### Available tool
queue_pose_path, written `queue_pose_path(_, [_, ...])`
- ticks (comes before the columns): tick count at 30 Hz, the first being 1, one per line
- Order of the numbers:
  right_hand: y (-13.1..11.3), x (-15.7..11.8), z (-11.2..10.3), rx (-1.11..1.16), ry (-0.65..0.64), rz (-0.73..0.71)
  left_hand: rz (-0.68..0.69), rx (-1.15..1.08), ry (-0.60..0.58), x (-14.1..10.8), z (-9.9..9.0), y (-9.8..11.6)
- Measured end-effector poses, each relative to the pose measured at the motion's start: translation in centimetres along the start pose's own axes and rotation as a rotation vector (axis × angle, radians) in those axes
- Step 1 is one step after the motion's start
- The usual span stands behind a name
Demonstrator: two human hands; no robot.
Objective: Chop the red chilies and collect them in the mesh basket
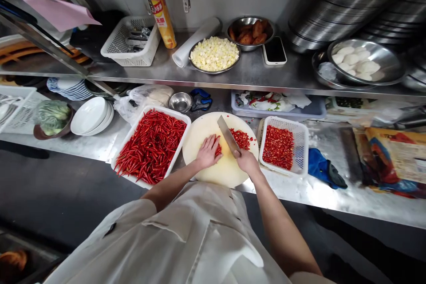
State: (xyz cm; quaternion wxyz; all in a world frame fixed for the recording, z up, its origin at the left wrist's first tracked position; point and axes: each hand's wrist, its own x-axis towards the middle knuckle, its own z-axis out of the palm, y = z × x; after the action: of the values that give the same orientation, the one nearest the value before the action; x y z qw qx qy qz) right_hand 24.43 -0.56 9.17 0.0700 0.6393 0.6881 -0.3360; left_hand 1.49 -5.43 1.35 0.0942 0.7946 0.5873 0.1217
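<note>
On the round white cutting board (199, 173), my left hand (208, 153) is closed over a small bunch of red chilies (218, 149), pressing it against the board. The palm hides most of that bunch. Just right of it, my right hand (248, 163) grips the handle of a cleaver (228, 135), whose blade slants away to the upper left. Chopped red chili (241, 139) lies in a loose heap beyond the blade's right side. A white basket of whole red chilies (151, 146) stands left of the board. To the right, another white basket (302, 144) holds chopped chili (278, 146).
Above the counter runs a steel shelf (266, 75) with a bowl of chopped pale pieces (214, 54), a phone (274, 51) and stacked metal pans (333, 13). White bowls (91, 115) sit left; a blue glove (324, 168) and packets (396, 155) lie right.
</note>
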Motion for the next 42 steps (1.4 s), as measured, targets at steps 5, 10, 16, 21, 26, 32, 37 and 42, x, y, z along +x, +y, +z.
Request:
queue_pose_path(5, [0.5, -0.6, -0.6, -0.011, -0.001, 0.038, 0.002, -0.133, 0.017, 1.3, -0.5, -0.3])
queue_pose_path(10, [0.4, -1.0, 0.6, 0.002, 0.011, 0.062, 0.001, -0.193, -0.02, 1.0, -1.4, -1.6])
queue_pose_path(16, [0.7, -0.6, 0.4, 0.015, 0.021, 0.069, 0.06, -0.197, -0.055, 4.6, -1.0, 0.3])
queue_pose_path(21, [0.7, -0.8, 0.5, 0.028, 0.041, 0.067, 0.031, -0.198, 0.008, 5.1, -0.8, 1.4])
queue_pose_path(26, [0.3, -1.1, 0.1, 0.025, 0.038, 0.076, 0.026, -0.13, 0.005, 5.0, -0.4, 2.0])
queue_pose_path(32, [-1.3, -0.8, -1.4, -0.035, 0.046, 0.03, 0.175, -0.182, -0.042, 5.2, -0.9, 0.8])
queue_pose_path(37, [-3.8, 0.9, -1.4, -0.061, 0.025, 0.027, 0.31, -0.248, -0.145, 5.6, -1.4, 0.0])
queue_pose_path(42, [-4.1, 1.7, -1.4, -0.073, 0.018, 0.019, 0.369, -0.273, -0.132, 5.2, -1.5, -0.9])
